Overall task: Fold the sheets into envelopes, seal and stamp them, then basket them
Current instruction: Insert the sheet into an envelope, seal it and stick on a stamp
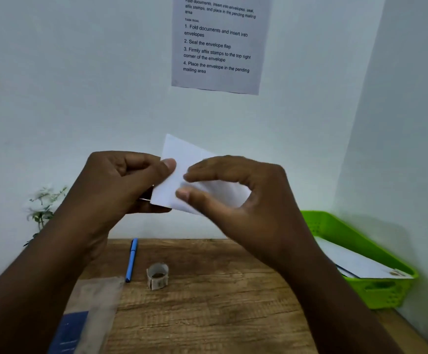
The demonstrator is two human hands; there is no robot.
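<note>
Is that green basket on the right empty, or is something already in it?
Not empty. The green basket holds flat white envelopes lying inside; how many, cannot tell.

Surface: wooden table, brown with visible grain, set against a pale wall.
Pen: 1 blue pen lying flat near the table's far edge, left of centre, its length running towards the wall.
Roll: 1 small pale roll standing on its edge just right of the pen, apart from it; what it holds is too blurred to tell.
Packet: a clear plastic packet with a blue item inside, at the near left, its far corner close to the pen's near tip.
Basket: 1 green basket at the right edge, perforated walls, white envelopes lying inside.
</note>
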